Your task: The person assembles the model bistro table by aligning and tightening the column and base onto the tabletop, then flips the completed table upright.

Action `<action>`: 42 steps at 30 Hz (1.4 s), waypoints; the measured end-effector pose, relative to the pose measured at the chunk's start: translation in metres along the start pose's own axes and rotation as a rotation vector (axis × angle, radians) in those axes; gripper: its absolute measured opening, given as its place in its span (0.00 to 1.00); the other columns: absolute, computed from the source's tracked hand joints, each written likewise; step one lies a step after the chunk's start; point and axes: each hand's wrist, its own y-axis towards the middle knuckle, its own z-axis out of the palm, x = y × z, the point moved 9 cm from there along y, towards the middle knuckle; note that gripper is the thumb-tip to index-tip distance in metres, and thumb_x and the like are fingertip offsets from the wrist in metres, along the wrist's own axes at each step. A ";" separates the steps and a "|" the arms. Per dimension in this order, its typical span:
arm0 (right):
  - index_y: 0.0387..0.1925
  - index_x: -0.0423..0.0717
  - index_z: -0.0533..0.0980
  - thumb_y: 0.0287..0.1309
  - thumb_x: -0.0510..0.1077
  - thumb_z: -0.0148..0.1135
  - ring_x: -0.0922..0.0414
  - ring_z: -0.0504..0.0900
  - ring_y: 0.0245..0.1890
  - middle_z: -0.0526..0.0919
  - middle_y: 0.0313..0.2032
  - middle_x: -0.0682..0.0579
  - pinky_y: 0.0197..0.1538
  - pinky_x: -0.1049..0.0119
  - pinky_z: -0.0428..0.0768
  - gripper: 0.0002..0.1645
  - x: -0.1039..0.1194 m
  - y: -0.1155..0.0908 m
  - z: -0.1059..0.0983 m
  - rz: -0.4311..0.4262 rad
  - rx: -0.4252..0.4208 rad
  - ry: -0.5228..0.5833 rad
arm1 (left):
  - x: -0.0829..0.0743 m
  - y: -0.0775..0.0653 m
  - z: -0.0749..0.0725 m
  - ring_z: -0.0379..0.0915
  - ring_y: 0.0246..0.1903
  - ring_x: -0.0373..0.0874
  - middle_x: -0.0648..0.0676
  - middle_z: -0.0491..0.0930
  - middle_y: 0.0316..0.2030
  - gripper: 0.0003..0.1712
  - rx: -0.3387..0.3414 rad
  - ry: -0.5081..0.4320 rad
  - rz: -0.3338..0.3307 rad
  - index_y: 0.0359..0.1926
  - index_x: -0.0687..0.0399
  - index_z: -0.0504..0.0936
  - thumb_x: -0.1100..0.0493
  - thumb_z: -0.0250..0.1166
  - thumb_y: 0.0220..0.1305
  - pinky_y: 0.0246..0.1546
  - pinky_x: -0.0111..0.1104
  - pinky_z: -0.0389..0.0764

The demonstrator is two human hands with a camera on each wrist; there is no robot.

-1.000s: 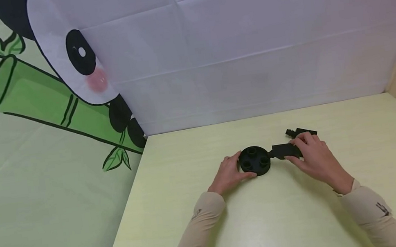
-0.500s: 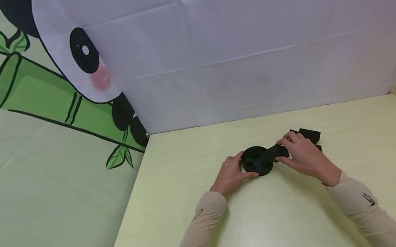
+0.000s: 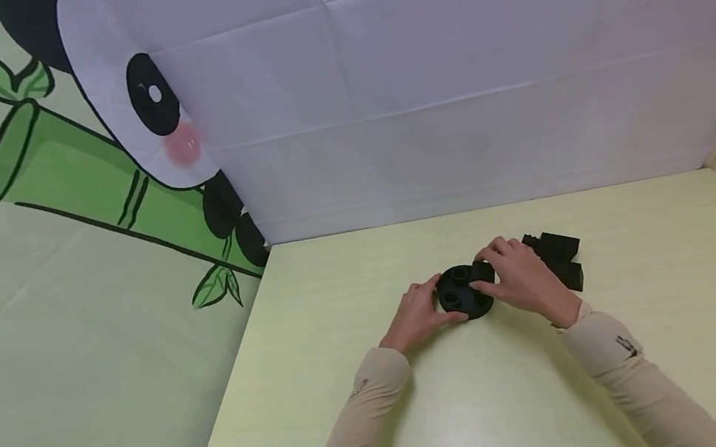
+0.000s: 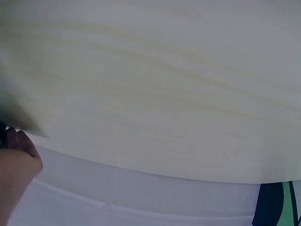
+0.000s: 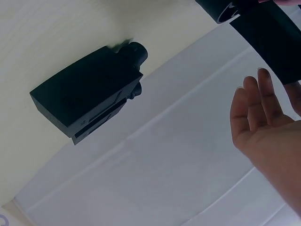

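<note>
A round black base point(image 3: 450, 309) with raised round sockets lies on the table. My left hand point(image 3: 412, 315) grips its left rim between thumb and fingers; in the left wrist view only part of this hand point(image 4: 19, 162) shows, at the left edge. My right hand point(image 3: 526, 279) pinches a black block-like leg point(image 3: 485, 271) over the right side of the base, and the hand covers part of it. In the right wrist view, the leg's broad, slightly curved face point(image 5: 270, 42) shows beside the fingers, and its lower end is against the base.
Two more black legs point(image 3: 560, 246) with round peg ends lie side by side to the right of my right hand, and show larger in the right wrist view point(image 5: 87, 89). A white cloth wall point(image 3: 454, 130) stands along the table's back edge.
My right hand has moved left, bringing the black leg from beside the base to over its right side and tilting it up. The two other legs are now uncovered. My left hand stays on the base.
</note>
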 end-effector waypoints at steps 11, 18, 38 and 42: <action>0.42 0.37 0.81 0.61 0.56 0.70 0.42 0.76 0.38 0.82 0.36 0.44 0.40 0.47 0.73 0.24 -0.014 -0.002 -0.023 0.095 0.048 -0.062 | -0.013 0.008 0.003 0.70 0.61 0.51 0.57 0.77 0.64 0.55 0.004 -0.013 -0.021 0.76 0.56 0.67 0.35 0.77 0.56 0.63 0.42 0.71; 0.34 0.38 0.80 0.60 0.67 0.69 0.44 0.77 0.30 0.79 0.25 0.49 0.37 0.49 0.73 0.33 -0.012 0.002 -0.022 0.122 0.047 -0.104 | -0.011 0.008 0.004 0.70 0.62 0.51 0.56 0.76 0.65 0.56 0.006 -0.010 -0.017 0.77 0.56 0.66 0.34 0.77 0.57 0.64 0.42 0.71; 0.57 0.35 0.78 0.65 0.59 0.67 0.37 0.81 0.42 0.85 0.41 0.40 0.48 0.38 0.75 0.34 -0.009 0.006 -0.015 0.084 0.151 -0.038 | -0.013 0.006 0.002 0.70 0.61 0.50 0.55 0.78 0.63 0.53 0.015 -0.018 -0.004 0.76 0.54 0.68 0.34 0.76 0.57 0.62 0.41 0.72; 0.48 0.33 0.80 0.63 0.61 0.70 0.44 0.80 0.31 0.82 0.30 0.46 0.39 0.46 0.78 0.33 -0.007 0.010 -0.019 0.065 0.113 -0.050 | -0.014 0.007 0.000 0.70 0.61 0.50 0.55 0.78 0.63 0.54 0.005 -0.013 -0.005 0.76 0.55 0.68 0.34 0.76 0.57 0.62 0.41 0.72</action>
